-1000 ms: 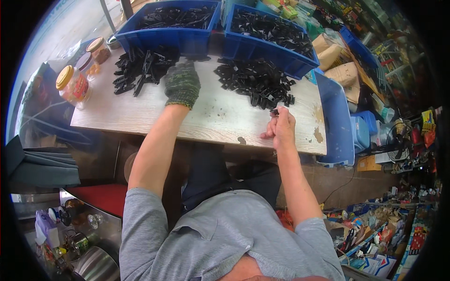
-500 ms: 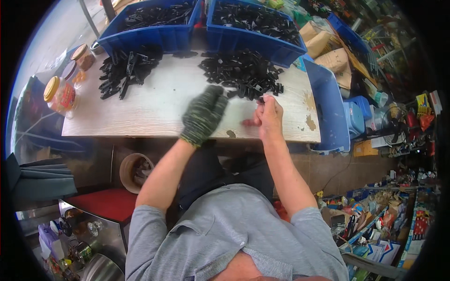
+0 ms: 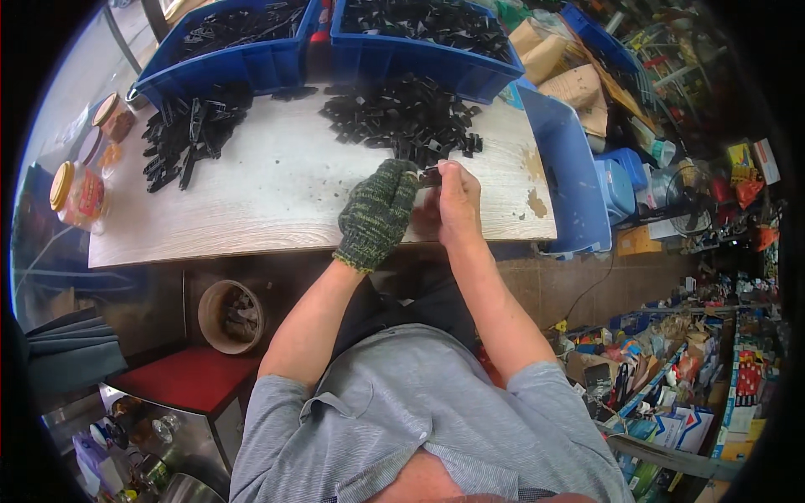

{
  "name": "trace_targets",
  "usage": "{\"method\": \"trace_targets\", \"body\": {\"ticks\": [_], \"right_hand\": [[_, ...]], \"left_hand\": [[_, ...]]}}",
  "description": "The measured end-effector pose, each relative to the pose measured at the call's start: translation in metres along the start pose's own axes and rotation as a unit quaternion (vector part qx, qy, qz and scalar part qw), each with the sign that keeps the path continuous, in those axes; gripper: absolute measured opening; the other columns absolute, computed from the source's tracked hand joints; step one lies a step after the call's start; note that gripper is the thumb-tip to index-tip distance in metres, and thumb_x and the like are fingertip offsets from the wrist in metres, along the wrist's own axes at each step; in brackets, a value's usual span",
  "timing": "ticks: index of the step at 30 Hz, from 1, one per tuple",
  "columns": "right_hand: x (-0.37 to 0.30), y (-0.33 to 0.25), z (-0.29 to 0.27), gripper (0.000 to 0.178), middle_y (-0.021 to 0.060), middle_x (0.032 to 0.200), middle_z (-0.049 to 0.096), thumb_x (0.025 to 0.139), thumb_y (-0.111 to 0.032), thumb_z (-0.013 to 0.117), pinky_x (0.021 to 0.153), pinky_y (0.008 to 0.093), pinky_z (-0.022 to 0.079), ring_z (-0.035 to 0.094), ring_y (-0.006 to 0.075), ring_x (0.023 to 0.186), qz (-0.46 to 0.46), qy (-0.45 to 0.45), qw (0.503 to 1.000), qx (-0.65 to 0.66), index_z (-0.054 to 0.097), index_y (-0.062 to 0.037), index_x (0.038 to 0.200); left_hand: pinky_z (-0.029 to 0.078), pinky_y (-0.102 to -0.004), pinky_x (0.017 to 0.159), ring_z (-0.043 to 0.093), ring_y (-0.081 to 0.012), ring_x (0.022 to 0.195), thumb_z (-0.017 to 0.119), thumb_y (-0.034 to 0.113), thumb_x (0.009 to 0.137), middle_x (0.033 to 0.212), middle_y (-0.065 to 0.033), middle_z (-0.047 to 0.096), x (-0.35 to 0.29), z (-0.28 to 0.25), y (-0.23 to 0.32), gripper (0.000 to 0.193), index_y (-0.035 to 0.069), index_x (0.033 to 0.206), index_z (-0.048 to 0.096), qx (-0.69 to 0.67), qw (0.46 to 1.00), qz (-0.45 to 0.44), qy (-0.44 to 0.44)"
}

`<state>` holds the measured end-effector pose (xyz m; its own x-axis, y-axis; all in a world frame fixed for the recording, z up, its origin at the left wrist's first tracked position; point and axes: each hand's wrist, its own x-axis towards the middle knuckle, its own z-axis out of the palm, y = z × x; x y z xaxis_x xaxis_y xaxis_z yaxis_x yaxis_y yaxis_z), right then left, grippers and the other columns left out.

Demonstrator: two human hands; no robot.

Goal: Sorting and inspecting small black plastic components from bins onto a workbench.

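My left hand, in a dark green-grey knitted glove, is closed with its fingertips at the near edge of a pile of black plastic parts. Beside it, my bare right hand pinches a small black plastic part between thumb and finger. The two hands meet at this part, and the gloved fingers appear to grip its left end. Its exact shape is mostly hidden by the fingers. Farther left on the white table lies a second pile of longer black plastic pieces.
Two blue bins full of black parts stand along the table's far side. Lidded jars line its left end. A large blue tub adjoins the right edge. Below the table is a round bucket beside a red-topped cabinet.
My hands have come together, the left moving right to the part that my right hand pinches. The view has shifted, so the table and bins sit farther left.
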<state>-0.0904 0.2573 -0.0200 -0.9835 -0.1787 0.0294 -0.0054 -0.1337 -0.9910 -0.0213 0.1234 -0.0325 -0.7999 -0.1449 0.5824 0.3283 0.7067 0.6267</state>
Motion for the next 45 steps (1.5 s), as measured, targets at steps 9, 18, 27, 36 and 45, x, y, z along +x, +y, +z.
{"method": "trace_targets", "body": {"ticks": [9, 18, 27, 36, 45], "right_hand": [[0.000, 0.003, -0.003, 0.026, -0.0038, 0.068, 0.053, 0.098, -0.031, 0.052, 0.047, 0.0241, 0.037, 0.046, 0.0059, 0.053, -0.022, 0.022, 0.999, -0.010, 0.061, -0.0098, 0.085], [-0.004, -0.009, -0.008, 0.025, -0.0010, 0.072, 0.058, 0.097, -0.032, 0.054, 0.051, 0.0259, 0.043, 0.054, 0.0111, 0.057, 0.055, 0.012, 0.998, 0.012, 0.061, -0.0097, 0.087], [-0.008, -0.015, -0.001, 0.031, -0.0070, 0.065, 0.044, 0.095, -0.022, 0.058, 0.055, 0.0232, 0.033, 0.038, 0.0038, 0.060, -0.024, 0.038, 0.999, 0.028, 0.049, -0.0117, 0.068], [-0.011, -0.012, -0.007, 0.027, -0.0051, 0.064, 0.048, 0.093, -0.023, 0.061, 0.054, 0.0236, 0.035, 0.040, 0.0042, 0.059, -0.024, 0.001, 0.999, 0.033, 0.053, -0.0102, 0.072], [-0.009, -0.031, -0.011, 0.027, -0.0040, 0.057, 0.035, 0.094, -0.026, 0.056, 0.051, 0.0321, 0.045, 0.038, 0.0090, 0.051, 0.067, 0.020, 0.997, 0.037, 0.050, -0.0096, 0.073]], "left_hand": [[0.049, -0.0451, 0.089, 0.063, -0.0369, 0.104, 0.054, 0.024, 0.099, 0.113, -0.0171, 0.067, -0.004, 0.035, 0.005, 0.032, 0.005, 0.123, 0.061, -0.050, 0.989, -0.050, 0.126], [0.050, -0.0437, 0.086, 0.065, -0.0369, 0.100, 0.054, 0.025, 0.099, 0.113, -0.0208, 0.067, 0.006, 0.024, 0.035, 0.035, 0.003, 0.126, 0.059, -0.205, 0.955, -0.197, 0.086], [0.051, -0.0461, 0.081, 0.066, -0.0375, 0.093, 0.053, 0.024, 0.098, 0.106, -0.0197, 0.069, 0.013, 0.037, 0.037, 0.035, 0.003, 0.127, 0.057, -0.152, 0.967, -0.185, 0.082], [0.051, -0.0461, 0.081, 0.066, -0.0376, 0.093, 0.052, 0.025, 0.099, 0.106, -0.0199, 0.068, 0.010, 0.017, 0.052, 0.036, 0.007, 0.130, 0.054, -0.155, 0.958, -0.240, -0.005], [0.051, -0.0445, 0.083, 0.064, -0.0344, 0.098, 0.054, 0.023, 0.097, 0.109, -0.0186, 0.067, 0.017, 0.002, 0.014, 0.029, 0.006, 0.120, 0.062, -0.110, 0.990, -0.070, 0.053]]}}
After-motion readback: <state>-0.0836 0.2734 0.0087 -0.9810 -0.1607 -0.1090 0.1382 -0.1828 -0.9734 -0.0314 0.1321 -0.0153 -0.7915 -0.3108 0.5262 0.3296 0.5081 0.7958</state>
